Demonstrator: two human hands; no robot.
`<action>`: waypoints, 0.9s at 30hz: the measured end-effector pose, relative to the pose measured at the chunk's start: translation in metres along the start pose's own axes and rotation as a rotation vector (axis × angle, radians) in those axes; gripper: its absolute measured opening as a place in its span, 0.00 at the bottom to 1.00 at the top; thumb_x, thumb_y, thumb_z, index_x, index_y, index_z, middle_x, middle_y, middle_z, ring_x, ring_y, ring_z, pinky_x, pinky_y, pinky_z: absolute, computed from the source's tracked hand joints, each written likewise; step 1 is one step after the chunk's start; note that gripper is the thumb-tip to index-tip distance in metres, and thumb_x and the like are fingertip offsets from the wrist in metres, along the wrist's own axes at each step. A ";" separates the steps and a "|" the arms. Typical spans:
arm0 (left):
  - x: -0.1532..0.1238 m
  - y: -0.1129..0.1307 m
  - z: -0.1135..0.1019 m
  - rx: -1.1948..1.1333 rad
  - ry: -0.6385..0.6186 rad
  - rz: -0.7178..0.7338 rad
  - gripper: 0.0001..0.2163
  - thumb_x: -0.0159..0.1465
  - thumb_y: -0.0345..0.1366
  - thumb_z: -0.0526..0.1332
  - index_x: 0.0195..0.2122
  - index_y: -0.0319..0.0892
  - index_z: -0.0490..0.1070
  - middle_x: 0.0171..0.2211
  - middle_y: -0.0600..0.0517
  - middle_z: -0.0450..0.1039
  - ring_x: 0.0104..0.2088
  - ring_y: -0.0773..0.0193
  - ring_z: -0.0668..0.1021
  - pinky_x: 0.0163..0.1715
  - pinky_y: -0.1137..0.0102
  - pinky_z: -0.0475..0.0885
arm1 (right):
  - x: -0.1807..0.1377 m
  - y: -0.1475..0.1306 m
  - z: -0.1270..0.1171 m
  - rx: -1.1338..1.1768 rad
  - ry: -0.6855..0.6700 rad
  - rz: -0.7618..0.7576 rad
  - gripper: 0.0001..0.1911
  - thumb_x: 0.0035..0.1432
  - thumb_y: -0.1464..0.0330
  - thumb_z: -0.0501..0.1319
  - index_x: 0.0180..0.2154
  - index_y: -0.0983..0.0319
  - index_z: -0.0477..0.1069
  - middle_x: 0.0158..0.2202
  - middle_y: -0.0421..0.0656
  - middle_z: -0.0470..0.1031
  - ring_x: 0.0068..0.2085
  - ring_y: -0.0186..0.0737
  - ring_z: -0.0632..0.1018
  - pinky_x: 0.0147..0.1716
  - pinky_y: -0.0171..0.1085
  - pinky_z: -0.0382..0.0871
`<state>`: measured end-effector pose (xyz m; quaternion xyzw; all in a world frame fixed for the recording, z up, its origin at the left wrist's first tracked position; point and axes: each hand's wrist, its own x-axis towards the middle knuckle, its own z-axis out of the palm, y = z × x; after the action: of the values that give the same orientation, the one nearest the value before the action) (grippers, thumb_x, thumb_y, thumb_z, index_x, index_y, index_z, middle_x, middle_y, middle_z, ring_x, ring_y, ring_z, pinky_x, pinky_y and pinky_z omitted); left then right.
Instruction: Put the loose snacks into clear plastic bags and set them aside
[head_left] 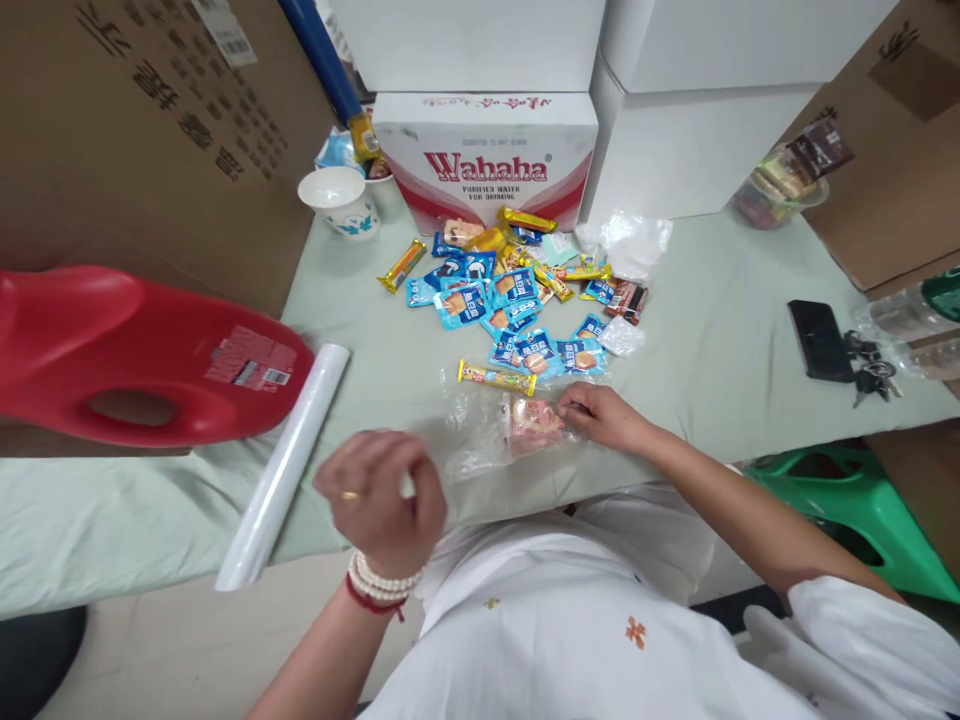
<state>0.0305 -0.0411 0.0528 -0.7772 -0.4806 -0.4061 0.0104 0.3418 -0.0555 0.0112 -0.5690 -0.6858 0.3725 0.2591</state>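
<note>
Nearest, the left hand [379, 500] pinches the clear bag's [480, 435] edge. Right hand [604, 415] pinches the pink packet [534, 425] inside it. Bag lies flat, long axis three-to-nine o'clock, on the table [712, 330] at six o'clock of the snack pile [517, 300].

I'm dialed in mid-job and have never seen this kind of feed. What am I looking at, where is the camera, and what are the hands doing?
There is no machine here: a person works with bare hands, and the one camera sits on their head, looking forward and down. The right hand pinches a clear plastic bag with a pinkish snack packet inside. The left hand is curled just above the bag's other end; whether it grips it I cannot tell. On the table lie a pile of blue and yellow snack packets, a roll of plastic bags, a paper cup, a phone with keys, and a Wahaha water box.
</note>
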 end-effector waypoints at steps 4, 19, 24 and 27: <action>0.013 0.037 0.021 -0.114 -0.427 0.245 0.21 0.67 0.41 0.61 0.61 0.54 0.69 0.61 0.47 0.73 0.66 0.44 0.69 0.68 0.42 0.52 | 0.002 -0.003 -0.001 -0.037 -0.014 -0.032 0.09 0.66 0.69 0.57 0.35 0.62 0.74 0.34 0.43 0.75 0.36 0.39 0.75 0.38 0.35 0.65; 0.002 -0.001 0.039 -0.435 -0.832 0.406 0.41 0.61 0.63 0.63 0.70 0.46 0.59 0.71 0.35 0.60 0.73 0.40 0.59 0.71 0.37 0.35 | -0.006 -0.012 -0.008 0.084 -0.021 -0.127 0.05 0.64 0.71 0.59 0.39 0.61 0.73 0.51 0.46 0.80 0.42 0.39 0.79 0.44 0.38 0.70; -0.013 -0.014 0.034 -0.352 -0.653 0.477 0.07 0.66 0.41 0.66 0.44 0.51 0.78 0.64 0.48 0.72 0.73 0.47 0.59 0.71 0.38 0.36 | 0.009 -0.014 -0.007 0.014 -0.057 -0.155 0.16 0.66 0.65 0.62 0.53 0.61 0.73 0.48 0.47 0.80 0.39 0.40 0.78 0.39 0.37 0.70; -0.011 -0.021 0.031 -0.423 -0.623 0.289 0.07 0.67 0.36 0.62 0.31 0.49 0.76 0.55 0.51 0.80 0.69 0.51 0.67 0.72 0.41 0.43 | 0.017 -0.014 -0.007 -0.004 -0.068 -0.241 0.13 0.68 0.66 0.60 0.52 0.60 0.76 0.49 0.49 0.81 0.49 0.45 0.79 0.49 0.41 0.71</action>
<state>0.0317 -0.0254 0.0167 -0.9075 -0.2524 -0.2355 -0.2391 0.3353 -0.0390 0.0251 -0.4700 -0.7583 0.3565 0.2775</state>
